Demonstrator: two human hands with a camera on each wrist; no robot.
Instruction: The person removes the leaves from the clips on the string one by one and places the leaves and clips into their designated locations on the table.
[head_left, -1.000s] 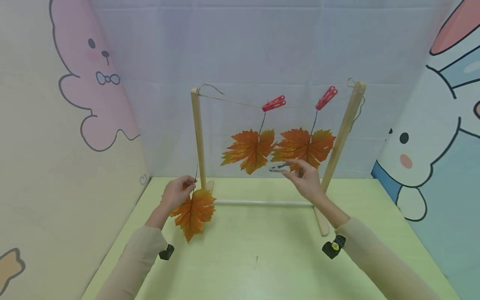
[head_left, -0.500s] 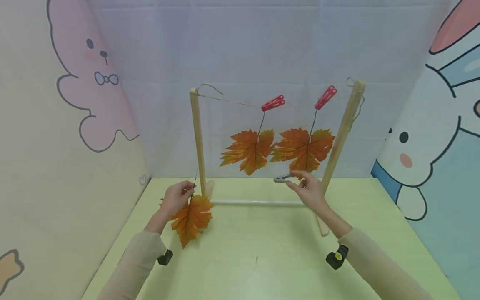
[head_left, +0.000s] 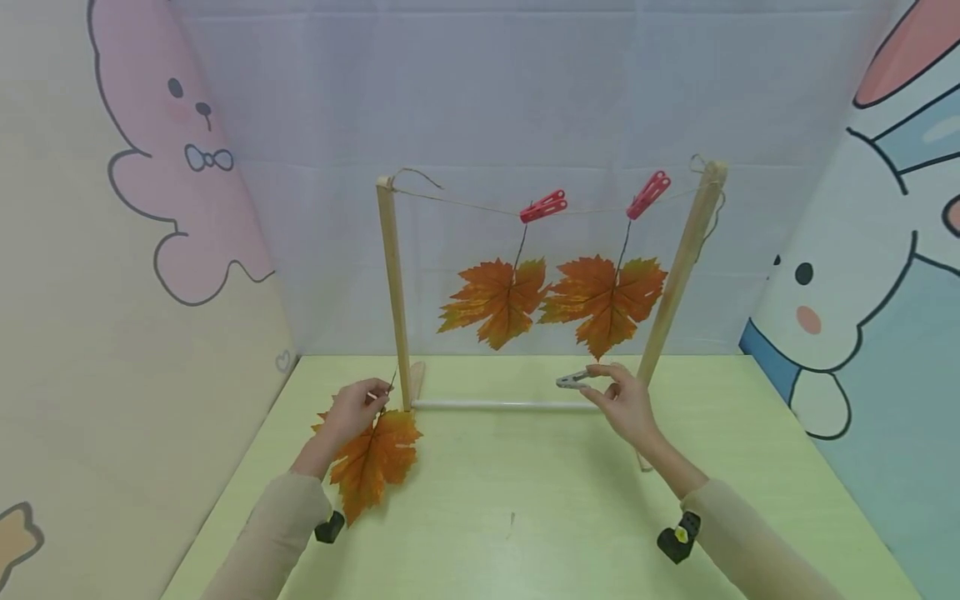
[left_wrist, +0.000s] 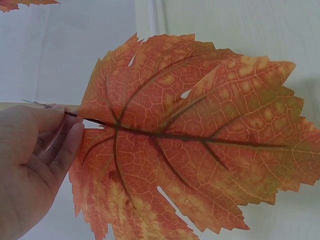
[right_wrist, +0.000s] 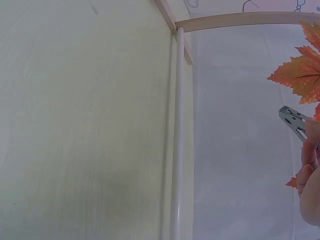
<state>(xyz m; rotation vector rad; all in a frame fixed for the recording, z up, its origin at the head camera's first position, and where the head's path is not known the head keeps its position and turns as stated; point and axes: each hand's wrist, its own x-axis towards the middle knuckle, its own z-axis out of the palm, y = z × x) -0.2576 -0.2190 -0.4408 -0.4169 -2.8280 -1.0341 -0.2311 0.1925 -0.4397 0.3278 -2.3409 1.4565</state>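
My left hand [head_left: 357, 412] pinches the dark stem of an orange artificial maple leaf [head_left: 377, 458], which hangs below the fingers near the left post. The left wrist view shows this leaf [left_wrist: 200, 135] large, its stem between thumb and fingertips. My right hand [head_left: 624, 402] pinches a grey clothespin [head_left: 573, 380] by its handle end, in front of the frame's right side; the right wrist view catches the clothespin [right_wrist: 294, 120] at its edge. Two more maple leaves [head_left: 497, 300] [head_left: 606, 302] hang from the string, held by a red clothespin [head_left: 543, 207] and another red clothespin [head_left: 648, 195].
A wooden frame stands on the pale table [head_left: 480, 517], with a left post [head_left: 393, 283], a right post [head_left: 682, 267] and a white bar [head_left: 495, 405] low between them. Twine [head_left: 457, 200] runs between the post tops. Walls with cartoon animals flank the table.
Both hands have come down and a little closer, the left with its leaf and the right with the grey clothespin. The hanging leaves stay on the string.
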